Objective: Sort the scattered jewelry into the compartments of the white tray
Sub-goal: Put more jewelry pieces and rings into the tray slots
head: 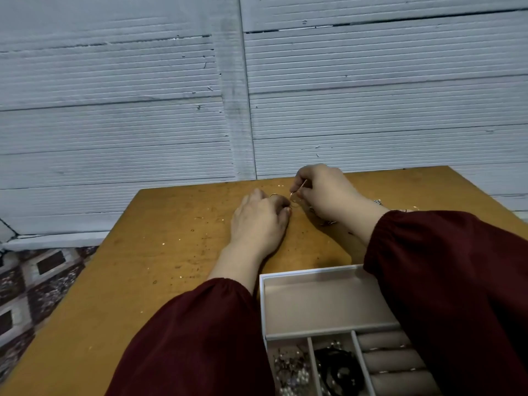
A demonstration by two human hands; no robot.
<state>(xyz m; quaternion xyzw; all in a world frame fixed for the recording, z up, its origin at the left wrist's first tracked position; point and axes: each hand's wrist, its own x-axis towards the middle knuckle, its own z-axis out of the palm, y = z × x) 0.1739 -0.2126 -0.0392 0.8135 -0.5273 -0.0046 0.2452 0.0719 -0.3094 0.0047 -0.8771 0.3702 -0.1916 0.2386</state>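
My left hand (258, 217) lies knuckles up on the wooden table (160, 252), its fingers curled round a small ring-shaped piece (275, 195). My right hand (325, 192) pinches a thin hoop with a straight wire end (297, 195) just right of the left fingertips. More scattered jewelry (328, 222) lies under and behind the right wrist, partly hidden. The white tray (264, 310) stands at the near right. Its large far compartment is bare; two small near compartments hold beaded and dark pieces (337, 367), and ring rolls (391, 361) fill the right one.
A grey ribbed wall (171, 110) rises right behind the table's far edge. Patterned floor tiles (37, 281) show past the table's left edge. My dark red sleeves cover part of the tray and the table's right side.
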